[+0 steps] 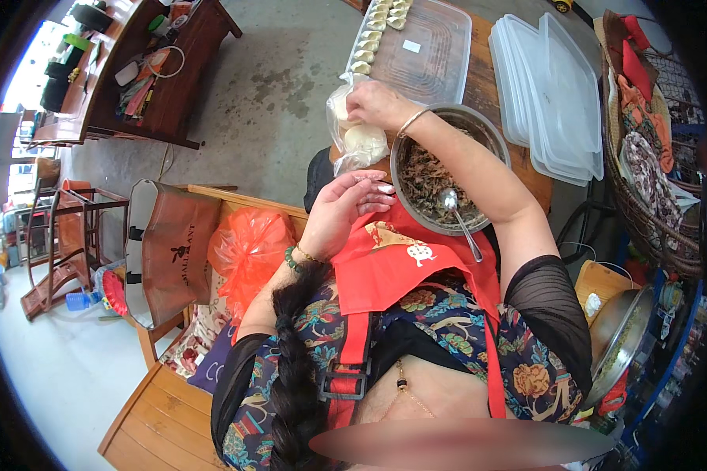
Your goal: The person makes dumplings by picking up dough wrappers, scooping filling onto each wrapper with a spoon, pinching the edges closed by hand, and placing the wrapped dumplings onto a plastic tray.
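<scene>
My right hand (383,107) reaches across the steel bowl (499,141) to a clear plastic bag (337,109) of round dough wrappers (365,139). Its fingertips are bent down at the wrappers; whether they pinch one is hidden. Closer to my body, my left hand (349,203) is cupped and holds nothing, with white flour on the fingers. Dark minced filling (421,171) lies in the bowl, and a metal spoon (464,226) rests in it with its handle over the near rim. Folded dumplings (365,56) stand in rows along the left side of a clear plastic tray (433,65).
Stacked translucent plastic trays (545,100) stand at the right of the wooden table (483,65). Further right is a wicker basket (654,218) with cloths. A red plastic bag (250,247) and a brown tote bag (177,253) sit on the wooden bench (159,418) at my left.
</scene>
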Available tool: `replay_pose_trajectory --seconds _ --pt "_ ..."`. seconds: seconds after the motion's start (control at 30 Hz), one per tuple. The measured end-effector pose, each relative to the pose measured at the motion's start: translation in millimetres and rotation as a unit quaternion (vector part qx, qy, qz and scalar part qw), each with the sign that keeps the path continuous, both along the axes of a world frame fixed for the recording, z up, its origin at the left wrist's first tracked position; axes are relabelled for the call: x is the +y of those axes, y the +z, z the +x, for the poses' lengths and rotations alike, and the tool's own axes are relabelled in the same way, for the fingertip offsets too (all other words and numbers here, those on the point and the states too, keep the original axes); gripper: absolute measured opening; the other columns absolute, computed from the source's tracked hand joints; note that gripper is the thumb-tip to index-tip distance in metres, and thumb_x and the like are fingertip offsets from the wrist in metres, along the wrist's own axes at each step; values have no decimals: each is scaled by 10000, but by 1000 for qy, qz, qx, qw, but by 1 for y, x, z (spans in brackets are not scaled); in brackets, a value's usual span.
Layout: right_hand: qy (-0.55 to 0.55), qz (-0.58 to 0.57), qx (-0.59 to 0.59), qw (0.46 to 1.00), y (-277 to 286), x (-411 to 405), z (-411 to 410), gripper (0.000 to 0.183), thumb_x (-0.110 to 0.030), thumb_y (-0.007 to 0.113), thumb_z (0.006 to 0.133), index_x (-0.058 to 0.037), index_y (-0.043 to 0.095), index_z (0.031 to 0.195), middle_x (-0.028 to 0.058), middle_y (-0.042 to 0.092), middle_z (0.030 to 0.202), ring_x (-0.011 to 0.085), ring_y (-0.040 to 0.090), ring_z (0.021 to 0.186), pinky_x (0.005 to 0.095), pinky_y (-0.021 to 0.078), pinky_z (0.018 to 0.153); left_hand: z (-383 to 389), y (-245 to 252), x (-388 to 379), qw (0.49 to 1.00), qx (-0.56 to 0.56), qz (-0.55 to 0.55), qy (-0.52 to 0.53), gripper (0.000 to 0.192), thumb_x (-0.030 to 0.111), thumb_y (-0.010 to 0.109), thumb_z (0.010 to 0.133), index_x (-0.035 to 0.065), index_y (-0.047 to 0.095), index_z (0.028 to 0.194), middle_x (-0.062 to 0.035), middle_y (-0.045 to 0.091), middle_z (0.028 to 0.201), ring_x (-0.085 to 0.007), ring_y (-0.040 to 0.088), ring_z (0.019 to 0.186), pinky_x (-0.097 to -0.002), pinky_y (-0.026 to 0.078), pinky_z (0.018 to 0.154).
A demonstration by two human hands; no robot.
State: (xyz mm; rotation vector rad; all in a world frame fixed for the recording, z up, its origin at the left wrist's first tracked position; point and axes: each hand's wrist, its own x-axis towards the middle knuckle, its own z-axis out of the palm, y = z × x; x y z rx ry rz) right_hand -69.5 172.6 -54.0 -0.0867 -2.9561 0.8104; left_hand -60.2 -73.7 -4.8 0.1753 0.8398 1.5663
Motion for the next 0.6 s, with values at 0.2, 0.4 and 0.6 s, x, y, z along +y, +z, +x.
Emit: replay_pose_trajectory --seconds 0.2,0.4,0.6 --pt "-16 -18 -7 1000 8 4 3 134 -166 681 773 -45 693 827 154 660 859 325 647 840 409 508 767 1 0 2 1000 -19 9 -4 287 137 478 1014 -41 546 1229 -157 656 1088 -236 655 995 -341 525 900" --pt "-61 -56 140 987 57 4 28 158 -151 649 834 -11 621 902 159 648 839 323 651 814 406 509 688 5 12 20 995 -95 26 11 470 322 406 1036 -68 453 1293 -241 563 1246 -333 560 1177 -418 450 1041" --pt "55 52 128 989 109 -51 112 146 -151 634 857 -16 596 901 126 613 921 321 636 816 401 514 700 9 10 41 965 -244 83 49 625 501 385 1017 -27 375 1350 -186 516 1309 -291 510 1232 -415 397 1085"
